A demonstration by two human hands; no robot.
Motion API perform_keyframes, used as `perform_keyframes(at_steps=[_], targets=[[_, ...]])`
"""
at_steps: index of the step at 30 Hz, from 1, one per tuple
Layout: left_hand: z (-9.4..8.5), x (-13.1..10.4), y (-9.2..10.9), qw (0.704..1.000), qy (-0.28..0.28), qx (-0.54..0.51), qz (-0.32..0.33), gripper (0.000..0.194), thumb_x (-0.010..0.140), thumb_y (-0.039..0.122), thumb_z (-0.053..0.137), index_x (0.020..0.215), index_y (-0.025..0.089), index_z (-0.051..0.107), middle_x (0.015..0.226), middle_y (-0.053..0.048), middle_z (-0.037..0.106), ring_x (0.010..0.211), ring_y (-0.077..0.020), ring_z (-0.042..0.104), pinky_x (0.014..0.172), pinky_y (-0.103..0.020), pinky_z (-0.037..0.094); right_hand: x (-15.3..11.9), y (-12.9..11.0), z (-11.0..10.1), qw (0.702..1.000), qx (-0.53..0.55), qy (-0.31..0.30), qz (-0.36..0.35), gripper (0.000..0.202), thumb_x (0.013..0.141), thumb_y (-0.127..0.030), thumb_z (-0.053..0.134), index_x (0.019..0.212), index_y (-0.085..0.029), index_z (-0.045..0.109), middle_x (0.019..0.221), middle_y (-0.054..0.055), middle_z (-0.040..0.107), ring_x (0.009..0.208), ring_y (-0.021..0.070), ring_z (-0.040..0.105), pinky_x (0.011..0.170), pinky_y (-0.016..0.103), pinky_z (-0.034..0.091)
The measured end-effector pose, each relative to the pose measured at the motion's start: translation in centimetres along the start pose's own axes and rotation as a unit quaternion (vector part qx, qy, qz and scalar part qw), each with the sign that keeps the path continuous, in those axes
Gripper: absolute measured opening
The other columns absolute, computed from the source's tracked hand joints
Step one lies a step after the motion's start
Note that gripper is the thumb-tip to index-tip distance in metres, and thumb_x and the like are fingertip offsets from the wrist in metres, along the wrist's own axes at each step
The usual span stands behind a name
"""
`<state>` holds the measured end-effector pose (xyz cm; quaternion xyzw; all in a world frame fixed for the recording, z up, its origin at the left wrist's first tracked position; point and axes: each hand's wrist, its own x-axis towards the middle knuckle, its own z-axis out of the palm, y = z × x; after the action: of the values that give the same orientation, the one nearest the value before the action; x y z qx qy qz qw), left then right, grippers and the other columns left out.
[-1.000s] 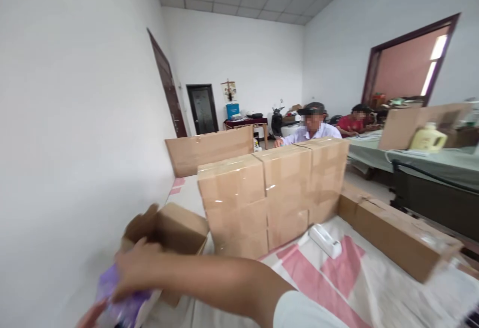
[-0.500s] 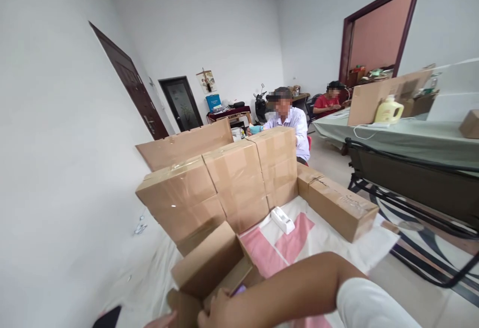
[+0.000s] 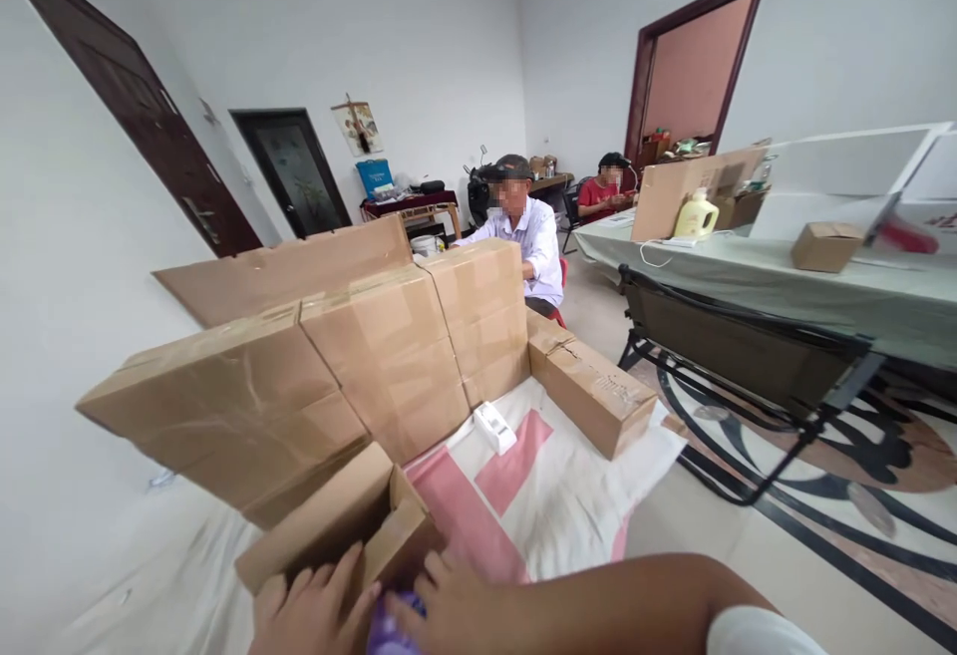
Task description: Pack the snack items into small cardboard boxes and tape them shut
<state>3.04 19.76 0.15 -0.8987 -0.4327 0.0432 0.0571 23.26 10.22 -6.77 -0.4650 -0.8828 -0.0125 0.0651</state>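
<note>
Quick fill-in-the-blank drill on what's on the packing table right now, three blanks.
1. Both hands, left hand and right hand, press a ____ packet into the open box.
2. The white tape dispenser lies on the white-and-____ table cover.
3. The stacked boxes behind it are sealed with clear ____.

Missing words: purple; pink; tape

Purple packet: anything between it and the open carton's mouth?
Nothing visible. The purple packet sits between the left hand and right hand, right at the open carton. Its flaps are folded outward. The carton's inside is hidden.
</note>
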Motion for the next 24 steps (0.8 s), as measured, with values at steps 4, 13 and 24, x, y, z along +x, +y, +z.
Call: perform_keyframes(at_steps=[4,13,24], targets=[[-1.6,1.9,1.3,0.999,0.021,0.043,-0.007,0.048,0.088,0.054,0.056,0.116,0.019,0.075,0.112,-0.016,0.077,0.115,-0.0383,0.064,0.092,-0.047,0.042,-1.3,2.6,-4.7,0.977,0.18,-0.109,0.031,0.106,0.073,-0.053,0.081,0.154,-0.001,0.037,0.131,0.03,0.064,0.108,0.0419,0.068,0.092,0.052,0.055],[-3.9,-3.7,2.9,0.957,0.235,0.049,0.162,0.015,0.096,0.013,0.058,0.084,0.02,0.064,0.083,-0.004,0.067,0.087,-0.0237,0.059,0.079,-0.038,0.037,-12.0,10.9,-16.1,0.773,0.605,0.13,0.142,0.108,0.076,-0.064,0.081,0.162,-0.023,0.03,0.148,0.012,0.057,0.127,0.0331,0.062,0.1,0.041,0.056],[-2.3,-7.9,8.8,0.931,0.322,-0.106,0.136,0.009,0.094,0.009,0.064,0.094,0.018,0.065,0.084,-0.001,0.07,0.078,-0.0175,0.055,0.069,-0.036,0.034,1.6,6.1,-14.3,0.978,0.198,-0.072,0.005,0.078,0.089,-0.029,0.071,0.158,-0.02,0.036,0.146,0.019,0.052,0.13,0.0354,0.056,0.102,0.05,0.053]])
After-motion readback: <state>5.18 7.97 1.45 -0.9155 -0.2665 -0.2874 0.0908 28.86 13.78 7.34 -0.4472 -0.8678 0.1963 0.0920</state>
